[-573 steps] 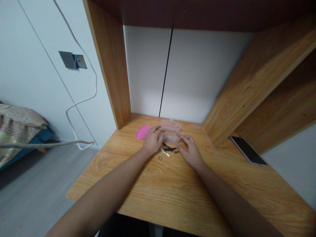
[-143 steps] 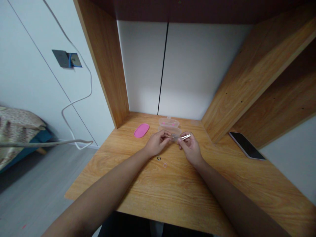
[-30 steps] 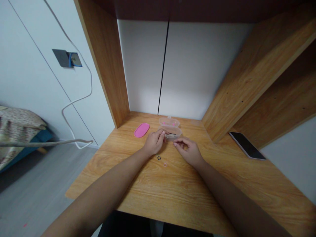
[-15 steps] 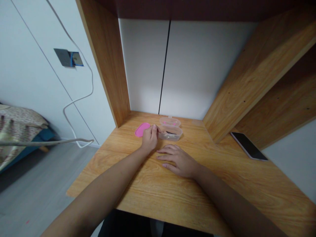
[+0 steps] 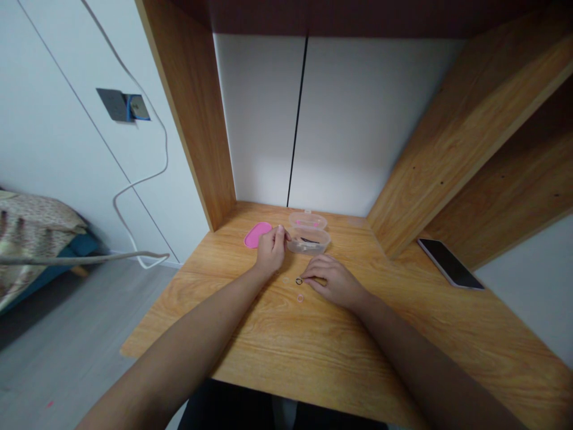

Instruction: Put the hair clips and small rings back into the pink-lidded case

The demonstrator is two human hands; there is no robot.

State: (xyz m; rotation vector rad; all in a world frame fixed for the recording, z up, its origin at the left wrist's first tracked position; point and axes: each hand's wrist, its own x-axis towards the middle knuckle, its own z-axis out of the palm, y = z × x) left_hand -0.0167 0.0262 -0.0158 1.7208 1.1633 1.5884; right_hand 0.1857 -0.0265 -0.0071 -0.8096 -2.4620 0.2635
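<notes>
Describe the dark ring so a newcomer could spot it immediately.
On the wooden desk, find the open clear box. On its near side, at the tips of the right hand, is the dark ring; unlike the nearer pink ring, it looks mostly black.

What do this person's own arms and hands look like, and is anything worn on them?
The left arm and right arm are bare as far as they show, with no sleeve, watch or bracelet in view. The left hand and right hand have no gloves. No markings stand out; the fingers are too small to rule out thin rings.
</notes>
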